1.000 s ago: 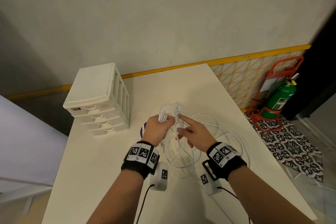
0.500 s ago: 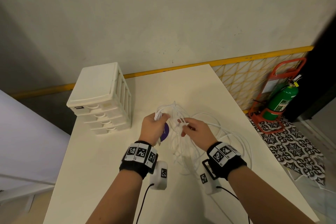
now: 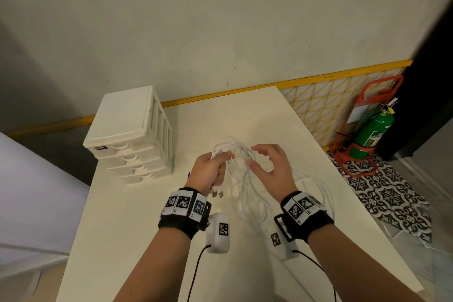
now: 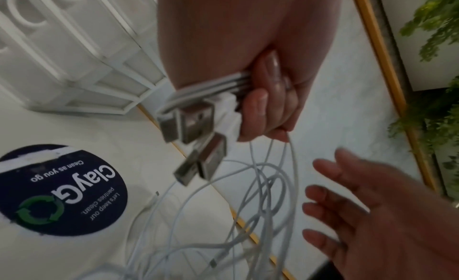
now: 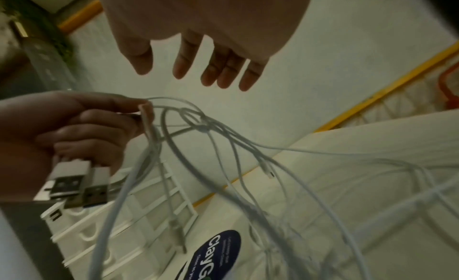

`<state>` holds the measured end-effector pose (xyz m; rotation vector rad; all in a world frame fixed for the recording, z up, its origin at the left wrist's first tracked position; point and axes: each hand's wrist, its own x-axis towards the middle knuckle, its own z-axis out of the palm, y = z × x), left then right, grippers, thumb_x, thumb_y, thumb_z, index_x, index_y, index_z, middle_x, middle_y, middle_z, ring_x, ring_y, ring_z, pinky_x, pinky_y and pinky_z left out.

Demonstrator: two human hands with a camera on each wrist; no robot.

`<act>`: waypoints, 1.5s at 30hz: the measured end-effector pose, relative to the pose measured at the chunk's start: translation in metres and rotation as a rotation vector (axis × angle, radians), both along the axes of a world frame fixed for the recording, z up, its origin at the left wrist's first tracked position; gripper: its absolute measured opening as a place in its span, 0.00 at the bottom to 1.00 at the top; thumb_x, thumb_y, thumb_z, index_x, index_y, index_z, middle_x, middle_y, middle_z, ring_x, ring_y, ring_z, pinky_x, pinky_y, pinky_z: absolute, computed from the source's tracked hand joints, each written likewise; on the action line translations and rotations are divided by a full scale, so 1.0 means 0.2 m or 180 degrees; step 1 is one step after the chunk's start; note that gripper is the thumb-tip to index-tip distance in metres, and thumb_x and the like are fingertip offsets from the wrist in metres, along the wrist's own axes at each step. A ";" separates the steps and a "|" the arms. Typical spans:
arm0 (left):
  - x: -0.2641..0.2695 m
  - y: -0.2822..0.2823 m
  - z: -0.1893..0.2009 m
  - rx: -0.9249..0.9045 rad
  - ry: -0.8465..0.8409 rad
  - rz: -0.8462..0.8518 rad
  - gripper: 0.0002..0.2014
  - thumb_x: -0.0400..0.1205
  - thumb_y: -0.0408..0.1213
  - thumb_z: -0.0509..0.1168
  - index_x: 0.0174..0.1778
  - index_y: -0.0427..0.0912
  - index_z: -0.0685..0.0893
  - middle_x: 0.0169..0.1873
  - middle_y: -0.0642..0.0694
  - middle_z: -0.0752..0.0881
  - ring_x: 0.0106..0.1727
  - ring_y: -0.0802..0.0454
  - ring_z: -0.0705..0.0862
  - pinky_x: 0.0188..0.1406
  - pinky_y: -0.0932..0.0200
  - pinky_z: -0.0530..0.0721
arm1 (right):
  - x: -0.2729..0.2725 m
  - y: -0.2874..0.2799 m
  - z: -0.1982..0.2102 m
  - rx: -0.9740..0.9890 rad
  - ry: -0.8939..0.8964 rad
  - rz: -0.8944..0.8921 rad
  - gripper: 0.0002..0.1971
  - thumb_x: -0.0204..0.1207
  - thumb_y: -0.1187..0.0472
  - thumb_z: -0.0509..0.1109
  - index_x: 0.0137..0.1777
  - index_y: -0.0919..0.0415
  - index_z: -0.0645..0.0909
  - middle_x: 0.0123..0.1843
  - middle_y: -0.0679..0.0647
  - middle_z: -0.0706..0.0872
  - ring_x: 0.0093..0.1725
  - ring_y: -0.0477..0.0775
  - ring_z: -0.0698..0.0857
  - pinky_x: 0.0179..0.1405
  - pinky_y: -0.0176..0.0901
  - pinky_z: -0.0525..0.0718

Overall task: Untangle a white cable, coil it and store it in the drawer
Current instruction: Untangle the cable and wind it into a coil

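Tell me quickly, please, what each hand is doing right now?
Left hand: closed, gripping the bundle of white cables near their USB plugs.
Right hand: open, fingers spread beside the cables, holding nothing.

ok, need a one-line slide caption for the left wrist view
Left hand grips a bundle of white cables with USB plugs dangling; open right hand reaches in.

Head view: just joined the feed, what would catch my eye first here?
The left hand grips a tangled bunch of white cables above the table, metal USB plugs sticking out under its fist. The right hand hovers open just beside the tangle. A white drawer unit stands at the table's left, all drawers shut.
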<state>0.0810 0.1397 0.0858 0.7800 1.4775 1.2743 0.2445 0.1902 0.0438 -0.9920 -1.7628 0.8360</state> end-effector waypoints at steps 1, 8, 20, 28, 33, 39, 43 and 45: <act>0.00 0.00 0.00 0.0012 -0.0009 0.0030 0.08 0.79 0.34 0.68 0.39 0.33 0.83 0.14 0.49 0.66 0.14 0.54 0.61 0.14 0.65 0.63 | -0.02 0.00 0.01 0.0165 -0.0053 0.0046 0.15 0.67 0.44 0.72 0.49 0.50 0.83 0.47 0.46 0.80 0.52 0.44 0.78 0.56 0.28 0.72; -0.03 -0.01 -0.01 0.0051 0.0041 0.0060 0.12 0.80 0.40 0.68 0.42 0.32 0.85 0.14 0.49 0.65 0.15 0.53 0.61 0.14 0.64 0.62 | -0.06 0.00 -0.03 0.0120 -0.0622 0.0448 0.08 0.72 0.53 0.71 0.41 0.57 0.86 0.40 0.49 0.82 0.46 0.51 0.78 0.50 0.42 0.74; -0.11 -0.09 -0.02 -0.0182 0.0228 -0.0152 0.22 0.82 0.57 0.60 0.34 0.40 0.77 0.15 0.51 0.65 0.17 0.54 0.61 0.18 0.62 0.59 | -0.04 0.09 0.06 -0.0554 -0.0828 0.0188 0.12 0.80 0.54 0.64 0.54 0.57 0.86 0.50 0.56 0.86 0.49 0.51 0.83 0.52 0.39 0.77; -0.05 -0.04 0.10 0.0099 0.0171 -0.0534 0.21 0.83 0.49 0.62 0.28 0.41 0.76 0.15 0.48 0.63 0.18 0.53 0.56 0.20 0.59 0.52 | -0.08 0.07 0.02 -0.0811 -0.0605 0.0459 0.08 0.80 0.54 0.63 0.55 0.53 0.79 0.43 0.55 0.87 0.43 0.54 0.85 0.50 0.50 0.81; -0.03 -0.04 0.13 0.0228 0.0331 -0.0595 0.21 0.83 0.48 0.63 0.25 0.42 0.76 0.14 0.47 0.64 0.15 0.52 0.57 0.17 0.63 0.55 | -0.06 0.07 0.02 0.0011 -0.0909 0.0840 0.23 0.74 0.57 0.69 0.69 0.57 0.75 0.56 0.61 0.81 0.55 0.54 0.79 0.59 0.40 0.75; -0.07 -0.03 0.14 0.0555 0.0173 -0.0046 0.21 0.82 0.46 0.65 0.23 0.46 0.75 0.13 0.50 0.67 0.15 0.53 0.60 0.17 0.61 0.58 | -0.07 0.01 0.05 -0.1228 -0.0727 0.1189 0.10 0.79 0.48 0.64 0.46 0.55 0.80 0.45 0.49 0.85 0.47 0.48 0.81 0.46 0.35 0.74; -0.09 -0.02 0.15 0.0637 0.0164 0.0120 0.19 0.83 0.45 0.64 0.26 0.43 0.74 0.13 0.51 0.66 0.15 0.55 0.60 0.15 0.63 0.59 | -0.07 0.04 0.01 -0.1187 -0.1263 0.0910 0.24 0.77 0.41 0.62 0.36 0.64 0.75 0.33 0.58 0.77 0.36 0.57 0.75 0.37 0.45 0.68; -0.11 -0.03 0.17 0.0722 0.0112 0.0287 0.18 0.83 0.44 0.63 0.27 0.44 0.74 0.13 0.52 0.67 0.15 0.56 0.61 0.14 0.65 0.59 | -0.03 0.07 -0.02 -0.1210 -0.1574 0.0727 0.26 0.77 0.39 0.60 0.29 0.60 0.67 0.28 0.53 0.70 0.32 0.54 0.71 0.33 0.46 0.64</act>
